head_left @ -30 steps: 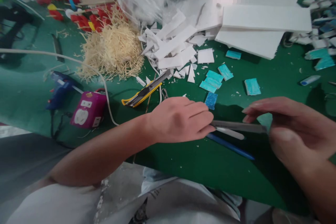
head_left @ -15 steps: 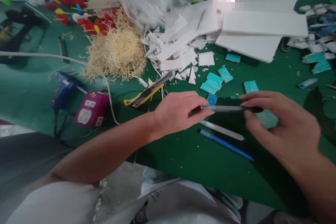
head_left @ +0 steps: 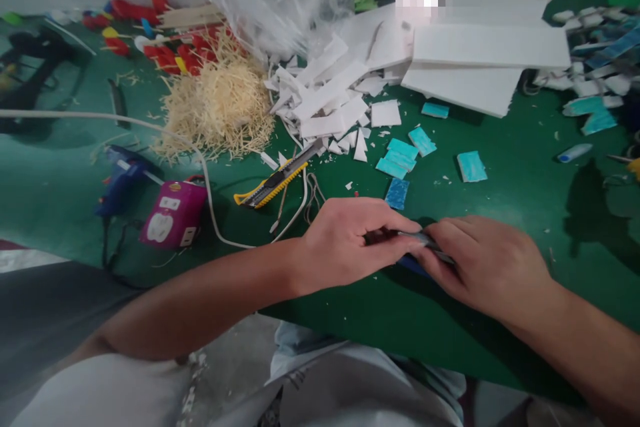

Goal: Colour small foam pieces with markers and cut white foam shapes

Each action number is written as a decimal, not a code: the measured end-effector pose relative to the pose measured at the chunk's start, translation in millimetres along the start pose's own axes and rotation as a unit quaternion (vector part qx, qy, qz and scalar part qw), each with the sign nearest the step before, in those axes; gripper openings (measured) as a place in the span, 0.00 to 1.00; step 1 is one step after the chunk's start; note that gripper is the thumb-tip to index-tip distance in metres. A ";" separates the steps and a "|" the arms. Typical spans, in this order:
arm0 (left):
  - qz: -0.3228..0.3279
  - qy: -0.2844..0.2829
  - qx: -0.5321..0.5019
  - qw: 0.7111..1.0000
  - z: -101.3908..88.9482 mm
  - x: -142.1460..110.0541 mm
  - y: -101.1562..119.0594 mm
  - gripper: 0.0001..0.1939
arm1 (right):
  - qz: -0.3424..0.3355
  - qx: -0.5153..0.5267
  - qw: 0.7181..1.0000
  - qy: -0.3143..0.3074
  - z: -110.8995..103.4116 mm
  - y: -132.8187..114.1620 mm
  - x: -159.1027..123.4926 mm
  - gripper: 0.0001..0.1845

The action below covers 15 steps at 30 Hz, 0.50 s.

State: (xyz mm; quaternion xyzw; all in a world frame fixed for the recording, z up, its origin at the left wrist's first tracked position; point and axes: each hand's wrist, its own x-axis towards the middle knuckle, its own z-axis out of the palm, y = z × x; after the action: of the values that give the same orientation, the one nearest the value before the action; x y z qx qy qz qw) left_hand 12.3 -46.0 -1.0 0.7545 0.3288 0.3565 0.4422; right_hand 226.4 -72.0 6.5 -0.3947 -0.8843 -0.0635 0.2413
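My left hand (head_left: 345, 243) and my right hand (head_left: 483, 267) meet over the green table (head_left: 525, 173) near its front edge. Both are closed on a thin dark grey pen (head_left: 417, 238), held between their fingertips. A blue pen (head_left: 410, 264) lies on the table just under them, mostly hidden by my right hand. A dark blue square piece (head_left: 397, 193) lies just beyond my left hand's fingers.
A yellow utility knife (head_left: 277, 177), several turquoise squares (head_left: 403, 155), a heap of white foam scraps (head_left: 333, 97), white foam boards (head_left: 480, 57), a pile of straw-coloured sticks (head_left: 220, 107), a magenta power socket (head_left: 173, 213) and a blue glue gun (head_left: 120, 170) lie around.
My right hand slid left along the dark pen until it met my left hand. Both hands came down closer to the table, covering the pens lying there.
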 end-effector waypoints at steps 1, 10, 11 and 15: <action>0.012 0.003 0.004 1.000 0.2 -0.4 -0.1 0.06 | 0.004 0.001 1.000 0.002 -0.1 -0.9 -0.1 0.30; 0.043 0.031 0.035 0.998 -8.1 -1.0 5.9 0.02 | 0.058 0.020 0.998 0.004 -0.5 4.8 -3.4 0.34; 0.045 0.041 0.037 0.997 -11.0 -0.1 6.6 0.01 | 0.082 0.017 0.996 0.006 -1.7 9.4 -6.5 0.34; 0.092 0.028 0.074 0.993 -15.8 1.6 3.5 0.01 | 0.203 0.083 0.975 0.036 -6.0 26.6 -22.1 0.22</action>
State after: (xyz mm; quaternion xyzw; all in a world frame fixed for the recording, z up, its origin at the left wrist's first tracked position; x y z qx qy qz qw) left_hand 0.7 -39.1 8.1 0.8020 0.2959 0.3912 0.3408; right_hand 260.7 -70.5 -0.9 -0.5421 -0.7786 0.0464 0.3125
